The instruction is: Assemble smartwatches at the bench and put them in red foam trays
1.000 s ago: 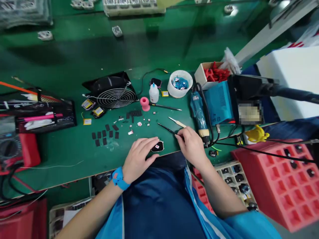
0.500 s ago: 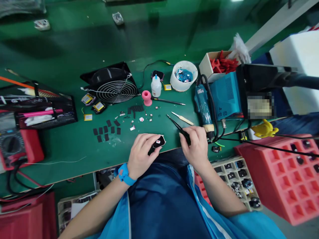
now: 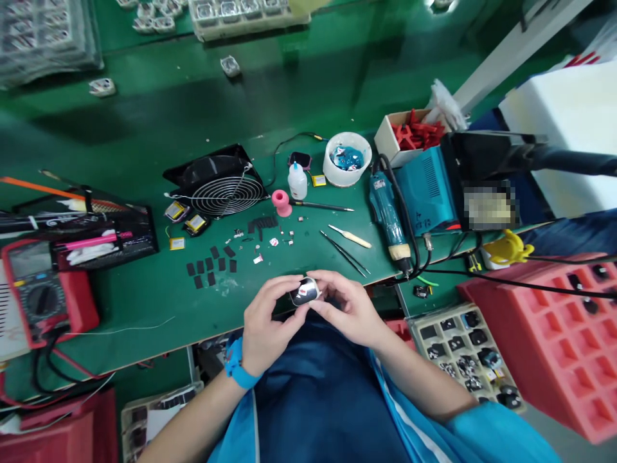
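My left hand (image 3: 266, 321) and my right hand (image 3: 348, 310) meet at the near edge of the green bench (image 3: 144, 283), both pinched on a small black watch-like casing (image 3: 304, 291) with a white and red part on top. The casing is lifted off the bench between my fingertips. Black tweezers (image 3: 345, 253) lie free on the bench just beyond my right hand, beside a pale-handled pick (image 3: 350, 236). Small black pads (image 3: 211, 266) and tiny loose parts (image 3: 270, 241) lie ahead of my left hand.
A fan (image 3: 219, 183), glue bottle (image 3: 297, 181), pink spool (image 3: 281, 202), white bowl (image 3: 347, 159) and blue electric screwdriver (image 3: 389, 215) stand further back. A red multimeter (image 3: 43, 292) sits left. A parts tray (image 3: 465, 350) and red foam tray (image 3: 559, 334) are at my right.
My right hand put the tweezers down on the bench and came left to the casing. My left hand lifted the casing off the bench; both hands now hold it.
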Motion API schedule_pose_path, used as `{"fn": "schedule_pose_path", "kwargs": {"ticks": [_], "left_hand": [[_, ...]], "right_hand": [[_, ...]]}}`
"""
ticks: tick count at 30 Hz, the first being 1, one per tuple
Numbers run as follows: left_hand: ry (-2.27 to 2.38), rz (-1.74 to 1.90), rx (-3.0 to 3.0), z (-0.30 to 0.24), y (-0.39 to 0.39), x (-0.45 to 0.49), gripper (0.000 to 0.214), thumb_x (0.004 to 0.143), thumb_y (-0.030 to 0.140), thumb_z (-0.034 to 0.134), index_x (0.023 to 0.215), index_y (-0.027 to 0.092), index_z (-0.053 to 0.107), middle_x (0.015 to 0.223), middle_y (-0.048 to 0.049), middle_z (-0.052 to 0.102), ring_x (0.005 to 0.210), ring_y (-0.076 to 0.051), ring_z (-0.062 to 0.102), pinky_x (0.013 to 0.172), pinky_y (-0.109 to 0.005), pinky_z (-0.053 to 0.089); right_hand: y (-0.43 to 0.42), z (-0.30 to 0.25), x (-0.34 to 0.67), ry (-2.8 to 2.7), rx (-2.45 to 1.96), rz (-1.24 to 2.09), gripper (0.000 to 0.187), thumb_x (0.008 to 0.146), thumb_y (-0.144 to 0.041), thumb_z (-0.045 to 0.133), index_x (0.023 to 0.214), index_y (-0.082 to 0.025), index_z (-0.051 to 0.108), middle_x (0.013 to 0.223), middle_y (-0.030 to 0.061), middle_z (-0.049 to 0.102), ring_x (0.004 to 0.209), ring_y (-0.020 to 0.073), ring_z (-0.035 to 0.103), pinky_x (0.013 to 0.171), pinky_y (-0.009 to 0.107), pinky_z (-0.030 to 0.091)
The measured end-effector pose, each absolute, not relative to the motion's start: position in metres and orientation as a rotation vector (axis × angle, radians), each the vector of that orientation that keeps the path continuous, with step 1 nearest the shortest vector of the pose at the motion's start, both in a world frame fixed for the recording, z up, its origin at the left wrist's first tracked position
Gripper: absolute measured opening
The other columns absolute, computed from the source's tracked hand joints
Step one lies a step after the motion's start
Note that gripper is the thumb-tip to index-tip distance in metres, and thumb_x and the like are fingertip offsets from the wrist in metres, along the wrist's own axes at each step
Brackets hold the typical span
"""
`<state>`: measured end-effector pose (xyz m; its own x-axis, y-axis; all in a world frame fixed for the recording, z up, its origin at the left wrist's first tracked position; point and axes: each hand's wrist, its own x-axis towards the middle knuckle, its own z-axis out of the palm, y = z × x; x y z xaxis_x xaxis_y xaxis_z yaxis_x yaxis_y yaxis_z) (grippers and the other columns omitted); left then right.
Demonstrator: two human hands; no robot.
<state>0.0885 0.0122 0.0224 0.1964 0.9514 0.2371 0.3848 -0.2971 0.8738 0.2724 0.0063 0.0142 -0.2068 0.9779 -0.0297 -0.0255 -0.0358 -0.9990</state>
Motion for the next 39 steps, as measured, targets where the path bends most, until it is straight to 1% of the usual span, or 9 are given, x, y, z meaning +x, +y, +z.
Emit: {"fn": "schedule_pose_path", "kwargs": {"ticks": [4, 7, 10, 13, 17, 19, 24, 29, 39], "left_hand": [[1.195, 1.032, 1.434, 0.033, 0.012, 0.086, 0.027, 0.085, 0.028, 0.081, 0.107, 0.021, 0.068, 0.107, -0.0061, 0.077, 0.096, -0.019, 0.074, 0.086, -0.031, 0.063], [1.135, 0.972, 1.337, 0.041, 0.012, 0.082, 0.027, 0.084, 0.039, 0.083, 0.099, 0.019, 0.072, 0.101, -0.0078, 0.078, 0.088, -0.020, 0.076, 0.079, -0.029, 0.064], [1.095, 0.921, 1.324, 0.045, 0.011, 0.080, 0.030, 0.086, 0.045, 0.079, 0.099, 0.018, 0.074, 0.099, -0.0095, 0.079, 0.086, -0.022, 0.077, 0.077, -0.031, 0.064], [1.114, 0.864, 1.339, 0.046, 0.010, 0.081, 0.026, 0.088, 0.040, 0.078, 0.103, 0.019, 0.073, 0.087, -0.0059, 0.079, 0.074, -0.019, 0.076, 0.072, -0.028, 0.064], [1.131, 0.814, 1.283, 0.047, 0.010, 0.081, 0.020, 0.093, 0.031, 0.071, 0.109, 0.019, 0.069, 0.074, 0.0000, 0.073, 0.060, -0.015, 0.073, 0.063, -0.024, 0.061], [1.125, 0.816, 1.242, 0.047, 0.011, 0.079, 0.027, 0.091, 0.034, 0.073, 0.113, 0.018, 0.067, 0.075, -0.0001, 0.072, 0.061, -0.016, 0.073, 0.062, -0.024, 0.062], [1.116, 0.781, 1.419, 0.042, 0.008, 0.071, 0.045, 0.078, 0.040, 0.087, 0.116, 0.021, 0.073, 0.091, -0.0057, 0.079, 0.078, -0.021, 0.077, 0.074, -0.029, 0.064], [1.122, 0.844, 1.540, 0.036, 0.005, 0.069, 0.042, 0.079, 0.040, 0.086, 0.116, 0.026, 0.074, 0.087, -0.0015, 0.080, 0.071, -0.017, 0.075, 0.070, -0.024, 0.062], [1.114, 0.920, 1.651, 0.040, 0.009, 0.074, 0.037, 0.083, 0.039, 0.083, 0.116, 0.025, 0.074, 0.088, -0.0012, 0.080, 0.067, -0.015, 0.073, 0.067, -0.024, 0.060]], "right_hand": [[0.010, 0.022, 0.277, -1.331, -0.992, 1.414, 0.034, 0.095, -0.032, 0.069, 0.127, -0.025, 0.066, 0.094, 0.0028, 0.072, 0.078, 0.0135, 0.066, 0.075, 0.027, 0.058], [0.011, 0.027, 0.279, -1.382, -1.020, 1.347, 0.021, 0.096, -0.036, 0.068, 0.113, -0.024, 0.073, 0.088, 0.0031, 0.073, 0.075, 0.0146, 0.066, 0.072, 0.028, 0.057], [0.011, 0.028, 0.279, -1.412, -1.072, 1.269, 0.018, 0.096, -0.039, 0.068, 0.101, -0.023, 0.075, 0.078, 0.0021, 0.070, 0.067, 0.0142, 0.063, 0.065, 0.028, 0.053], [0.009, 0.029, 0.278, -1.410, -1.126, 1.189, 0.018, 0.093, -0.039, 0.072, 0.094, -0.022, 0.074, 0.077, 0.0015, 0.066, 0.063, 0.0126, 0.057, 0.060, 0.027, 0.050], [0.005, 0.032, 0.276, -1.386, -1.100, 1.282, 0.019, 0.092, -0.033, 0.072, 0.107, -0.022, 0.070, 0.087, 0.0031, 0.068, 0.070, 0.0131, 0.062, 0.064, 0.026, 0.054], [0.002, 0.033, 0.275, -1.365, -1.094, 1.387, 0.022, 0.092, -0.034, 0.072, 0.111, -0.022, 0.070, 0.086, 0.0034, 0.070, 0.069, 0.0131, 0.064, 0.063, 0.026, 0.056], [-0.003, 0.033, 0.272, -1.160, -1.018, 1.551, 0.022, 0.090, -0.037, 0.075, 0.103, -0.019, 0.070, 0.086, 0.0031, 0.071, 0.058, 0.0098, 0.066, 0.054, 0.023, 0.056], [-0.003, 0.036, 0.272, -1.138, -1.002, 1.558, 0.020, 0.089, -0.034, 0.076, 0.102, -0.019, 0.071, 0.085, 0.0023, 0.069, 0.059, 0.0097, 0.065, 0.055, 0.022, 0.057], [-0.001, 0.037, 0.275, -1.226, -0.994, 1.465, 0.017, 0.091, -0.032, 0.074, 0.103, -0.021, 0.071, 0.085, 0.0020, 0.069, 0.063, 0.0106, 0.063, 0.056, 0.022, 0.055]]}}
